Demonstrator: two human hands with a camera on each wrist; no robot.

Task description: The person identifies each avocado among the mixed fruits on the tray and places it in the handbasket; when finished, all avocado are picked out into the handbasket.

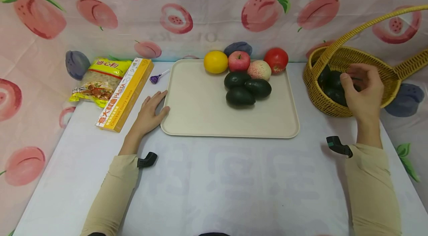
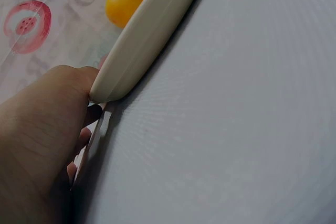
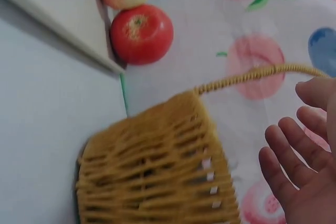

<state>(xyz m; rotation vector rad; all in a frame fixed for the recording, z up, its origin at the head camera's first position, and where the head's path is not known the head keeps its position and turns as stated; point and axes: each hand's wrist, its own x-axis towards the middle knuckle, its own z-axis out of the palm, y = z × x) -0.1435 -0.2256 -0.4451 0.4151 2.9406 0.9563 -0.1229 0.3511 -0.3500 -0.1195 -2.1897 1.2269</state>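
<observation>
Your right hand [image 1: 366, 89] was at the basket [image 1: 315, 93], its fingers apart and loosely bent; I cannot tell whether they touched the dark avocados [image 1: 335, 96] inside. That basket, coarse woven wicker with a thin arched handle [image 1: 354, 33], stood near the table's far right corner; its avocados' long axes were partly hidden. Your left hand [image 1: 150, 113] lay spread, thumb touching the left edge of the smooth, round-cornered cream tray [image 1: 200, 117]. Right of the tray's middle sat 3 glossy, egg-shaped avocados [image 1: 240, 96]; the nearest lay roughly parallel to the near edge, narrow tip pointing right. A yellow lemon [image 1: 215, 62], pink apple [image 1: 239, 61], speckled peach [image 1: 259, 70] and shiny red tomato [image 1: 276, 60] lined the far edge, the tomato at its right corner.
</observation>
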